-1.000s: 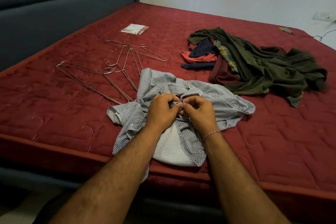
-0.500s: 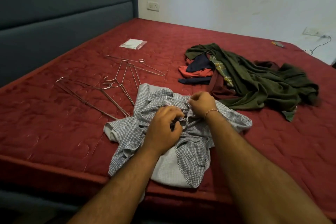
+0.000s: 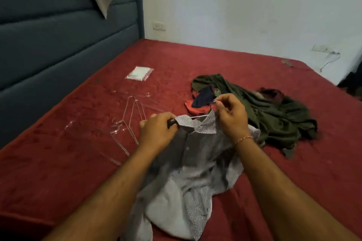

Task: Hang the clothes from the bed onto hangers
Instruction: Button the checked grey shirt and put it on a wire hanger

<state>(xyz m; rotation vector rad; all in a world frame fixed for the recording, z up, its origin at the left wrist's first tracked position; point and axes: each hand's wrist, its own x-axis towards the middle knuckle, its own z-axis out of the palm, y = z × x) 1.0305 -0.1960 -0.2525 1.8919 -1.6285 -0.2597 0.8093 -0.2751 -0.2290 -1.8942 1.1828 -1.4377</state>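
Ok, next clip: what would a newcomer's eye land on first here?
Centre frame, both hands lift a grey checked shirt off the red bed: the right hand pinches a wire hanger hook, the left hand grips the collar. Behind lies a pile of dark green and red clothes; spare wire hangers lie to the left.

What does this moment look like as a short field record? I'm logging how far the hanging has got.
shirt: checked shirt, collar lifted, rest trailing on the bed
left hand: left hand grips the collar
right hand: right hand pinches the wire hanger hook
spare hangers: wire hangers lying left of the shirt
waiting clothes: clothes pile, right
progress: shirt not yet hung
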